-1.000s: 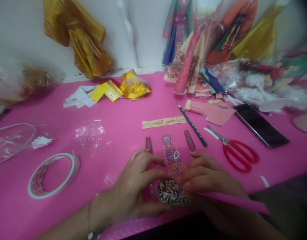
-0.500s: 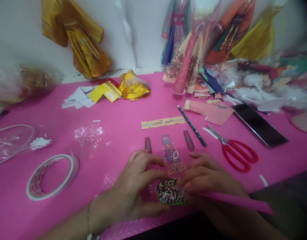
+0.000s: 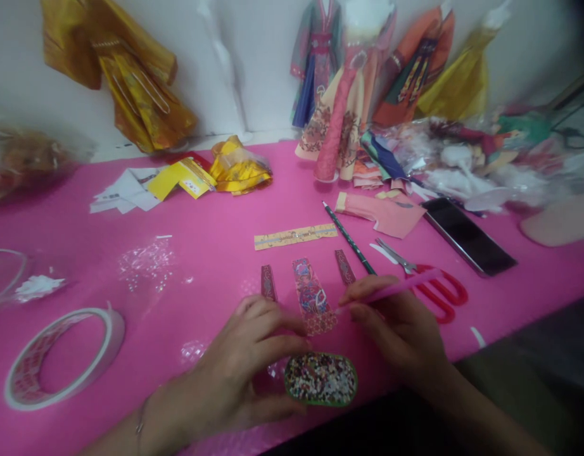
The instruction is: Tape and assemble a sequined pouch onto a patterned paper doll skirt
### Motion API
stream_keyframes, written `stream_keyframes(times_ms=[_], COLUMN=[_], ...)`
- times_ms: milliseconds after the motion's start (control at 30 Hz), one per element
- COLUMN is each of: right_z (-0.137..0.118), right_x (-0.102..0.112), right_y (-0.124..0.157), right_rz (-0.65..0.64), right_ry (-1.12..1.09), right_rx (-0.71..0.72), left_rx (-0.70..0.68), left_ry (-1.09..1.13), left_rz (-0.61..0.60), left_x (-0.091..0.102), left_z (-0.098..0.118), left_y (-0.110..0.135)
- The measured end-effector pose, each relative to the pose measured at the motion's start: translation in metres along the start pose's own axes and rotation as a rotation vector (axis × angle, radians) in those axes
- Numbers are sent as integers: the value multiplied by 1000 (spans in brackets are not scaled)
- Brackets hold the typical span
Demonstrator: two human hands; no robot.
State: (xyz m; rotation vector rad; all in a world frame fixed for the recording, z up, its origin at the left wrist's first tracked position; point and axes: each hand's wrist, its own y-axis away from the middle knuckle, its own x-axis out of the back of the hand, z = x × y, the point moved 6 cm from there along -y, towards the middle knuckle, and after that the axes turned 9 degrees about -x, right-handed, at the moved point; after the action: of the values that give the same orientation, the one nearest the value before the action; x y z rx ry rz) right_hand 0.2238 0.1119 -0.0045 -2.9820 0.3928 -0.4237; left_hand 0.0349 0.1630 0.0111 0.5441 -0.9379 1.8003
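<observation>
My left hand (image 3: 258,354) grips the left end of a small oval tin of mixed beads (image 3: 323,380), thumb below and fingers above. In my right hand (image 3: 399,323) is a slim pink pen-like stick (image 3: 391,288), held between thumb and fingers. Its pale tip points down at the right edge of a patterned strip (image 3: 311,291) near the strip's lower end; whether it touches, I cannot tell. A narrow dark red strip (image 3: 268,282) lies left of it and a matching dark red strip (image 3: 344,266) lies right. Above them rests a long beige strip (image 3: 296,236).
Red-handled scissors (image 3: 439,294) lie partly behind my right hand, near a dark pencil (image 3: 349,237) and a phone (image 3: 470,237). A tape roll (image 3: 66,358) sits at left. Small shiny bits (image 3: 147,263) are scattered on the pink tabletop (image 3: 216,253). Doll dresses (image 3: 332,114) stand along the wall.
My right hand has moved off the bead tin, up and right, and turned the pink stick so its tip is by the patterned strip. The whole tin now shows. The view has shifted right.
</observation>
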Motion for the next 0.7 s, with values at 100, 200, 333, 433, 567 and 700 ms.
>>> stream_keyframes(times_ms=[100, 200, 333, 433, 567, 700], right_z=[5, 6, 8, 9, 10, 10], right_x=[-4, -8, -11, -12, -13, -14], right_y=[-2, -2, 0, 1, 2, 1], right_rz=[-8, -30, -53, -48, -53, -66], right_ry=[84, 152, 194, 217, 234, 242], right_rx=[-12, 0, 3, 12, 22, 30], left_rx=[8, 13, 22, 21, 31, 25], left_ry=[17, 20, 8, -6, -2, -4], left_rz=[-34, -59, -79, -96, -116, -112], left_x=[0, -1, -2, -3, -4, -3], left_z=[0, -1, -2, -1, -1, -1], left_y=[-2, -4, -4, -4, -5, -6])
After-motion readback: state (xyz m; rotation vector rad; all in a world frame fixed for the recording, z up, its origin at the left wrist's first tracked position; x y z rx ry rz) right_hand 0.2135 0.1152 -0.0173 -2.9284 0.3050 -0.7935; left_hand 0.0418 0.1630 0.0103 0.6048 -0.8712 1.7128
